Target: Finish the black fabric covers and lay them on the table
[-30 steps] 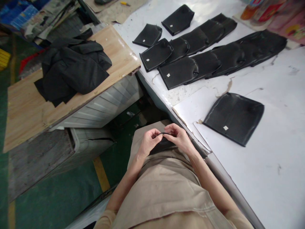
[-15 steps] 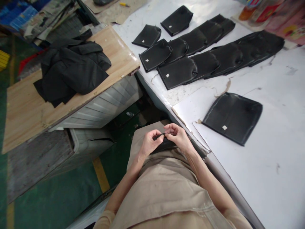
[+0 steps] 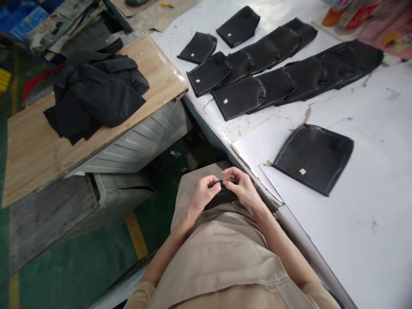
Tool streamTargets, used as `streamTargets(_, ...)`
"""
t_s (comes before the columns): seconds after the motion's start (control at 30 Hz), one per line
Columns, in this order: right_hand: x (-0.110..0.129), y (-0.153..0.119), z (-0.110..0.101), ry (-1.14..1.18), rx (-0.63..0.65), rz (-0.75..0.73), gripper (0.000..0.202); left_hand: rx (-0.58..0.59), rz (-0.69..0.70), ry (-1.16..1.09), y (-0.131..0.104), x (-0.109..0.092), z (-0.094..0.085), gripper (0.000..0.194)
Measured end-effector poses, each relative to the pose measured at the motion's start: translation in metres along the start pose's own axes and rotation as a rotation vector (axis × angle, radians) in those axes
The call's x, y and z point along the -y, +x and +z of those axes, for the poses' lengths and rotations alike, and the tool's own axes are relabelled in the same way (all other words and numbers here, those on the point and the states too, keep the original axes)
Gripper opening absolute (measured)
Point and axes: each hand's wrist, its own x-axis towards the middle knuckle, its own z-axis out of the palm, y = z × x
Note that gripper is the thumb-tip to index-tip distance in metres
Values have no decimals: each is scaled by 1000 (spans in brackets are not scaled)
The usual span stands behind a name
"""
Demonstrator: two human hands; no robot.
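Observation:
Over my lap, my left hand [image 3: 206,191] and my right hand [image 3: 238,183] pinch the upper edge of a black piece [image 3: 222,196] between thumbs and fingers, close together. The rest of the piece lies on the beige apron [image 3: 231,244], partly covered by my hands. On the white table, a single black panel [image 3: 313,159] with a small pale tag lies to the right of my hands. Farther back, overlapping rows of similar black panels [image 3: 240,98] stretch away to the right.
A crumpled heap of black fabric [image 3: 99,92] rests on a wooden board [image 3: 35,159] at the left. Bottles [image 3: 336,15] stand at the far right corner of the white table [image 3: 363,240]. A yellow pencil-like object [image 3: 166,5] lies at the back.
The black piece in my hands has shifted slightly, and a little more of its edge shows between my fingers. My hands stay almost in place.

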Motion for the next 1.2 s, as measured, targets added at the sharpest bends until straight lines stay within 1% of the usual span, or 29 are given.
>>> streamTargets(0.13,6,-4,-14,-54,152,-21,29,17,-16,-41,0,2,-3,19)
streamTargets(0.2,7,-6,-18,-119,185,-44,29,16,-10,-47,0,2,-3,19)
streamTargets(0.37,11,-8,-14,-353,128,-123,19,36,0,-57,-1,2,-2,18)
streamTargets(0.5,14,-9,-11,-411,118,-161,12,48,6,-41,0,4,-1,19)
streamTargets(0.6,15,-9,-10,-379,105,-164,11,50,5,-51,1,7,-2,21)
streamTargets(0.73,11,-10,-8,-287,45,-98,10,80,-15,-67,2,10,-4,24)
streamTargets(0.8,8,-10,-7,-256,29,-63,10,92,-28,-88,2,11,-4,22)
streamTargets(0.93,4,-10,-7,-240,20,-38,11,92,-38,-111,0,12,-4,15)
streamTargets(1.07,3,-10,-9,-207,12,-27,11,92,-47,-138,-1,14,-5,15)
streamTargets(1.2,1,-9,-10,-187,11,-26,12,97,-24,-149,0,15,-6,17)
